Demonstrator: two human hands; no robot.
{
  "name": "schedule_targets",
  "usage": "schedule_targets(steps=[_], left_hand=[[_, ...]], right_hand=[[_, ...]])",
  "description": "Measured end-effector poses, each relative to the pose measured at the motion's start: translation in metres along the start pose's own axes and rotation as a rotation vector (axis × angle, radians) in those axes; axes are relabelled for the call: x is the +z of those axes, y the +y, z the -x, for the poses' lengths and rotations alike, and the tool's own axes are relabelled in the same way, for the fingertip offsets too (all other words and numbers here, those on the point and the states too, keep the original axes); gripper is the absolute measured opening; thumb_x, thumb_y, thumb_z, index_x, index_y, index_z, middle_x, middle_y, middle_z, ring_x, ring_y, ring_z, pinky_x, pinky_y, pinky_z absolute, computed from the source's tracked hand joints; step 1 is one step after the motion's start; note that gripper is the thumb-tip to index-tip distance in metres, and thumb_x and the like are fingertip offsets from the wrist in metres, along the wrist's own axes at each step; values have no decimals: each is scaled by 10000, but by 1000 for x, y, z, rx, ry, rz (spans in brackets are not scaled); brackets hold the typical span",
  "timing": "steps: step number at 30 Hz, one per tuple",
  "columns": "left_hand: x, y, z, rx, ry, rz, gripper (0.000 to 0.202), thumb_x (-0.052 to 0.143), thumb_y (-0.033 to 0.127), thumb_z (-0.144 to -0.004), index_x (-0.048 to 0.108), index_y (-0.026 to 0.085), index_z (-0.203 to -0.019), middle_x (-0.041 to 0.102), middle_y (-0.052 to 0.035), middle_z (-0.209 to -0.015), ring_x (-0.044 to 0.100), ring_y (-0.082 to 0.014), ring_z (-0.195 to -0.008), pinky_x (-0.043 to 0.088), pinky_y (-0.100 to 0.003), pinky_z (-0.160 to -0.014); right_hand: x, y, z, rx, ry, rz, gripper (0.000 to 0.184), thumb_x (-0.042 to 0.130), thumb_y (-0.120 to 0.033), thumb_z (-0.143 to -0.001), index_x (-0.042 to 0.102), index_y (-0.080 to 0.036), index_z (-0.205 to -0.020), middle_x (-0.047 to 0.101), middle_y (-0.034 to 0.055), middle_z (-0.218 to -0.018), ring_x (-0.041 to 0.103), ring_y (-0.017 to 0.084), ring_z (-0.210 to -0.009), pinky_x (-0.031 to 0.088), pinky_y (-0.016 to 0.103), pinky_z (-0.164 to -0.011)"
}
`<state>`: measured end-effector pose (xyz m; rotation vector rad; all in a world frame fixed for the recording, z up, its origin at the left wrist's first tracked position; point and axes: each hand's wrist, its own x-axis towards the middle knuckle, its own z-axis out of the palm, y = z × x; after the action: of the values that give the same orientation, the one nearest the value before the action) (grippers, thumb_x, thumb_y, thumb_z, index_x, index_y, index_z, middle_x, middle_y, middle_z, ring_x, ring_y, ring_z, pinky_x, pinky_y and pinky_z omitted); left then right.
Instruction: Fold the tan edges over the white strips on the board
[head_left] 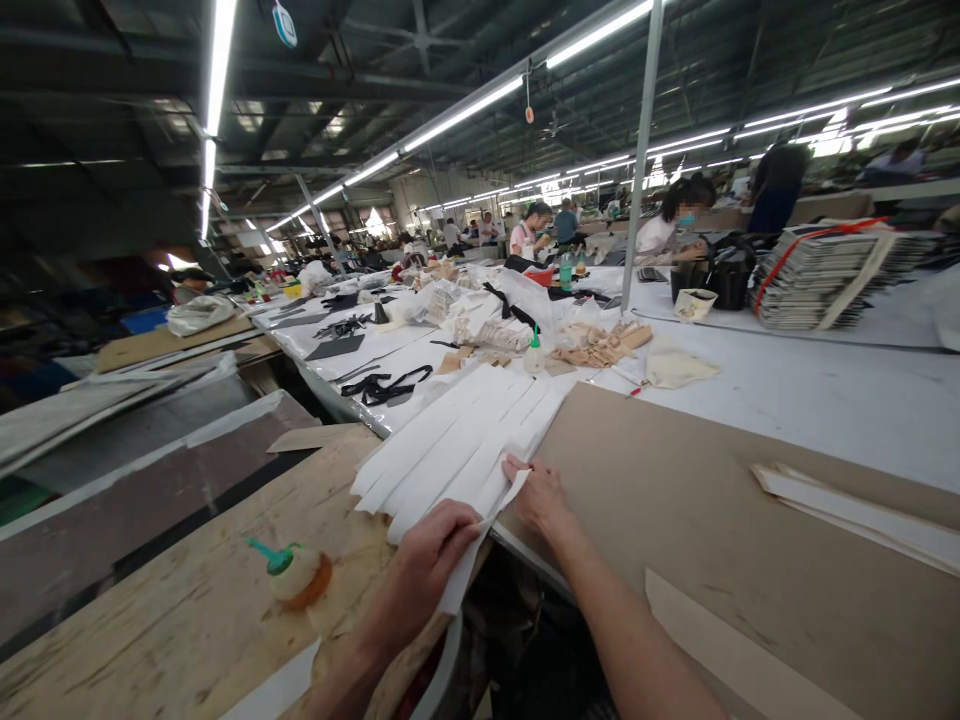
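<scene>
A fan of long white strips lies overlapped across the near edge of the worktable. My left hand is closed on the near end of one white strip, pinching it from below. My right hand rests on the near ends of the strips at the edge of a brown cardboard sheet, fingers bent and pressing on them. A small glue bottle with a green nozzle lies on its side on the wooden board to the left of my left hand.
More white strips lie at the right on the cardboard. Black straps, tan pieces, a green-capped bottle and stacked sheets are farther back. A steel pole rises mid-table. Other people work at distant tables.
</scene>
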<state>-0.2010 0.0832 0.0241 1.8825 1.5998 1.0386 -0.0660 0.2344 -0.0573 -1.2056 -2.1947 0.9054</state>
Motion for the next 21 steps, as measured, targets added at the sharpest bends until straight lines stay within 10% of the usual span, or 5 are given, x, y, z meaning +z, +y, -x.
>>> schedule_targets(steps=[9,13,17,21], left_hand=[[13,22,27,181,-187,50,92,562,205,-935,652,218,-929,630,-67,-1072,613,-182,-985,483,-257,-877],[38,27,24,246,-360,98,119,552,193,-937,651,225,-994,622,-67,-1111,610,-178,-999,493,-247,-870],[70,40,18,297,-530,145,216,543,145,-920,618,234,-1102,591,-60,-1187,577,-174,-1062,472,-240,-896],[106,58,16,136,-766,75,468,619,113,-818,560,290,-1247,633,-6,-1147,591,-168,-1002,448,-228,-857]], right_hand=[[-60,13,103,144,-66,-848,707,128,-602,-973,477,-98,-1326,620,188,-1271,629,272,-1114,511,449,-909],[-89,34,186,331,-146,-1354,732,372,-732,-879,545,-128,-1255,664,173,-1176,649,266,-1038,527,420,-848],[-101,51,247,452,32,-1133,607,795,-432,-707,575,-194,-1219,704,57,-987,653,178,-812,517,276,-656],[-109,68,300,528,146,-920,499,809,-397,-665,627,-200,-1086,703,13,-807,647,169,-682,488,270,-602]])
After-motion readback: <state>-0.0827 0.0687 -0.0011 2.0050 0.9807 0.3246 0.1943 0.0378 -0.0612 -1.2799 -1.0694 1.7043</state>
